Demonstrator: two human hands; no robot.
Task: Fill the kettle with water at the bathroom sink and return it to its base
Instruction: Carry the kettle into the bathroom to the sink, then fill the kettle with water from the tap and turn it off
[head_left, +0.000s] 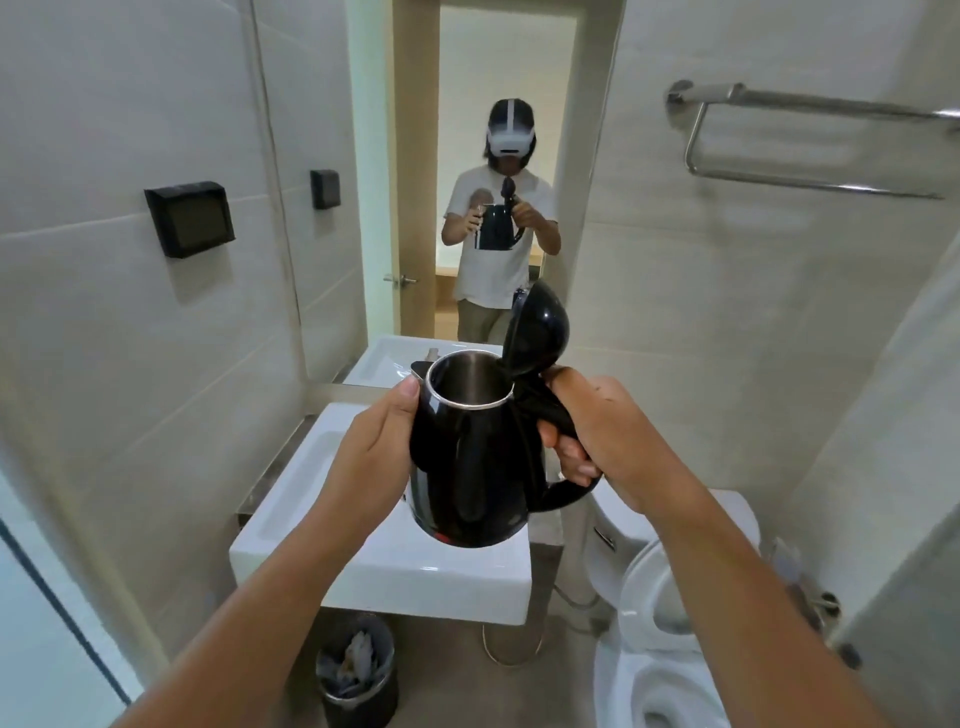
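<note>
A black electric kettle (470, 467) with a steel inner wall is held in the air above the white bathroom sink (322, 514). Its lid (535, 327) is flipped up and stands open. The inside looks dry as far as I can see. My right hand (597, 431) is wrapped around the kettle's handle. My left hand (382, 447) presses against the kettle's left side, thumb near the rim. The tap is hidden behind the kettle.
A mirror (467, 156) above the sink reflects a person holding the kettle. A toilet (670, 639) stands to the right, a bin (358, 670) under the sink. A towel rail (810, 140) is on the right wall, a black box (189, 218) on the left wall.
</note>
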